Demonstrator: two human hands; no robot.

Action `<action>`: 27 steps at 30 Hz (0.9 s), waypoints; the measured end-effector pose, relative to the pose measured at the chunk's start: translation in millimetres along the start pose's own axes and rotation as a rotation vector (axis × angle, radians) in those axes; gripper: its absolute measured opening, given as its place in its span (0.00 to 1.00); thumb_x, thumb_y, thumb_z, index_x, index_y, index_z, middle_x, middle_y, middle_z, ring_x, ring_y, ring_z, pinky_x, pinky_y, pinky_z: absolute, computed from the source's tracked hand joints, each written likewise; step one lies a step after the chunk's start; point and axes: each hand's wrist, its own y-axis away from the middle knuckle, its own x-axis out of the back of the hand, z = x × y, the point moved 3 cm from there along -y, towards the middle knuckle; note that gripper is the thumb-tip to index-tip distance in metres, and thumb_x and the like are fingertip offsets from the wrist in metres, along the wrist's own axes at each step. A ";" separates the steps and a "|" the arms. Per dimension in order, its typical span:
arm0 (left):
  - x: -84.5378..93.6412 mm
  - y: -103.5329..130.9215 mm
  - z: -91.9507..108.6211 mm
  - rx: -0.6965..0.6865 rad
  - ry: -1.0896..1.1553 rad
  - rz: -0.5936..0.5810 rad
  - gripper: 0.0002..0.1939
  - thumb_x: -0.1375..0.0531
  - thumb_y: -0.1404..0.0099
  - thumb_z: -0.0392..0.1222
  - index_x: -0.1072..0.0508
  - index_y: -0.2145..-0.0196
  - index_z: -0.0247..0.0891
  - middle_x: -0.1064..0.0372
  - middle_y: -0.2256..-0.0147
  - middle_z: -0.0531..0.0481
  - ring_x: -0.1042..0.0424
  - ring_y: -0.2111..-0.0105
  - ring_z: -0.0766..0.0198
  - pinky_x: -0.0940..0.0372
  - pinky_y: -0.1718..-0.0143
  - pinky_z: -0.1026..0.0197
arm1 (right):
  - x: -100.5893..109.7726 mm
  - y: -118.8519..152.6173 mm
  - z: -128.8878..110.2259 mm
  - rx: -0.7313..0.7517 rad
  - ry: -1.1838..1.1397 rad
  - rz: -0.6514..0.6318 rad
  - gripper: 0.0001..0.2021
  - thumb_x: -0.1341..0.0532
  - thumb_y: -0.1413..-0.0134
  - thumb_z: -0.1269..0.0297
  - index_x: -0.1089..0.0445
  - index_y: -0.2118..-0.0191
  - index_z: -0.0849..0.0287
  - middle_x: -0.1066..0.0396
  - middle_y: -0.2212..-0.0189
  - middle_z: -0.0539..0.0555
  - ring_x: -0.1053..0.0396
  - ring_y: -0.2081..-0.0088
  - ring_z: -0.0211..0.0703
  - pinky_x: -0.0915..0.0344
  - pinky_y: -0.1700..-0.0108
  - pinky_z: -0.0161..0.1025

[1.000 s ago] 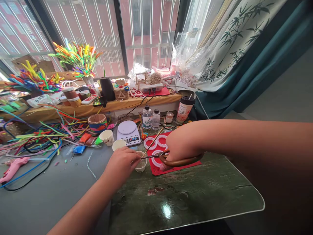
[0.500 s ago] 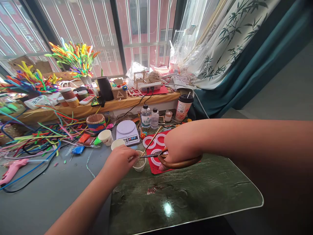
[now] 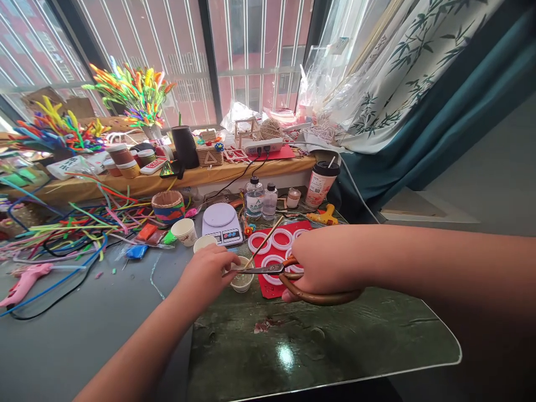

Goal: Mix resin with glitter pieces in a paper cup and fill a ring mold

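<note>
My right hand (image 3: 316,265) is closed round the handles of a pair of scissors (image 3: 268,269), whose blades point left over a paper cup (image 3: 242,283). At the blade tips, my left hand (image 3: 215,265) has its thumb and fingers pinched together above the cup's left side; what they hold is too small to make out. A thin stick (image 3: 266,240) leans up and right out of that cup. Behind the scissors, white ring-shaped molds (image 3: 271,262) lie on a red sheet (image 3: 268,291), partly hidden by my right hand.
A kitchen scale (image 3: 220,218), two paper cups (image 3: 184,230) and two bottles (image 3: 254,198) stand behind my hands. Colourful pipe cleaners (image 3: 75,223) and a pink glue gun (image 3: 27,282) lie left. A yellow glue gun (image 3: 326,215) and drink cup (image 3: 321,184) are at the back right.
My right hand has moved slightly right and down, and the scissor blades look more closed. The view has shifted a little, and the yellow glue gun now shows more.
</note>
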 end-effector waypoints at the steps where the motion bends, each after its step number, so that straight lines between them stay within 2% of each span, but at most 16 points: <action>1: 0.1 1.6 -1.5 -0.002 0.032 0.009 0.11 0.32 0.34 0.32 0.14 0.58 0.46 0.17 0.65 0.50 0.21 0.59 0.53 0.30 0.55 0.54 | -1.3 0.1 2.1 -0.015 0.040 -0.081 0.27 0.26 0.55 0.34 0.26 0.80 0.54 0.30 0.82 0.55 0.22 0.71 0.59 0.28 0.63 0.50; 3: 0.3 5.4 -5.3 0.006 0.105 0.042 0.12 0.32 0.34 0.35 0.14 0.54 0.46 0.16 0.59 0.48 0.20 0.54 0.52 0.28 0.51 0.52 | -5.0 -0.6 8.3 -0.027 0.089 -0.207 0.32 0.32 0.49 0.27 0.28 0.79 0.54 0.29 0.80 0.56 0.23 0.71 0.58 0.30 0.65 0.49; 5: -0.4 9.2 -9.9 0.051 0.186 0.083 0.11 0.33 0.32 0.38 0.15 0.54 0.46 0.15 0.56 0.48 0.19 0.53 0.51 0.27 0.51 0.52 | -12.4 -2.6 16.5 0.001 0.018 -0.266 0.35 0.36 0.47 0.23 0.32 0.79 0.54 0.30 0.79 0.55 0.24 0.72 0.55 0.32 0.68 0.47; 6: -1.6 10.8 -12.1 0.085 0.225 0.096 0.09 0.33 0.32 0.39 0.15 0.55 0.45 0.15 0.57 0.48 0.18 0.54 0.52 0.26 0.53 0.53 | -18.5 -3.7 20.7 0.036 -0.065 -0.298 0.36 0.36 0.48 0.21 0.35 0.79 0.54 0.30 0.78 0.53 0.26 0.73 0.52 0.34 0.69 0.45; 9: -7.5 13.4 -16.5 0.177 0.312 0.095 0.05 0.33 0.32 0.42 0.15 0.61 0.45 0.16 0.64 0.50 0.19 0.63 0.56 0.27 0.62 0.57 | -46.8 -3.3 34.0 0.046 -0.478 -0.561 0.37 0.36 0.51 0.19 0.35 0.74 0.53 0.27 0.79 0.51 0.27 0.78 0.45 0.35 0.73 0.40; 11: -11.3 13.7 -16.7 0.200 0.346 0.087 0.05 0.31 0.33 0.44 0.15 0.60 0.46 0.16 0.66 0.52 0.19 0.64 0.56 0.27 0.61 0.57 | -63.6 -2.9 41.8 0.048 -0.585 -0.610 0.38 0.37 0.51 0.17 0.36 0.73 0.53 0.26 0.79 0.50 0.26 0.79 0.44 0.36 0.75 0.38; 13: -13.7 13.8 -15.8 0.202 0.374 0.087 0.09 0.30 0.34 0.44 0.15 0.55 0.46 0.15 0.64 0.52 0.19 0.61 0.55 0.26 0.56 0.55 | -79.0 -2.7 47.8 0.039 -0.659 -0.644 0.38 0.40 0.49 0.16 0.35 0.72 0.54 0.26 0.80 0.50 0.26 0.80 0.43 0.38 0.77 0.36; 16: -15.2 14.3 -13.6 0.204 0.417 0.087 0.15 0.27 0.37 0.43 0.17 0.52 0.45 0.15 0.56 0.50 0.18 0.54 0.52 0.26 0.49 0.52 | -98.5 -4.4 52.8 0.064 -0.798 -0.717 0.39 0.43 0.46 0.17 0.33 0.70 0.55 0.29 0.81 0.48 0.31 0.83 0.37 0.38 0.81 0.32; 18: -15.6 14.0 -11.2 0.195 0.445 0.072 0.18 0.25 0.38 0.44 0.17 0.50 0.46 0.17 0.50 0.48 0.20 0.49 0.50 0.27 0.46 0.50 | -108.5 -6.2 54.8 0.072 -0.878 -0.789 0.41 0.43 0.51 0.14 0.33 0.69 0.56 0.30 0.82 0.47 0.33 0.85 0.36 0.35 0.83 0.32; 22: -15.2 8.2 -4.2 0.128 0.476 0.031 0.21 0.23 0.38 0.43 0.18 0.48 0.48 0.18 0.48 0.49 0.22 0.45 0.49 0.29 0.42 0.48 | -114.6 -10.2 56.3 0.055 -0.936 -0.787 0.42 0.44 0.51 0.14 0.33 0.69 0.57 0.31 0.81 0.48 0.34 0.87 0.32 0.40 0.87 0.27; 27: -14.9 -3.6 -1.5 0.049 0.476 -0.043 0.18 0.24 0.36 0.37 0.17 0.49 0.47 0.14 0.58 0.54 0.20 0.51 0.54 0.30 0.47 0.52 | -110.1 -11.6 52.2 0.077 -0.923 -0.795 0.39 0.42 0.48 0.17 0.32 0.69 0.56 0.31 0.81 0.48 0.33 0.86 0.33 0.37 0.86 0.27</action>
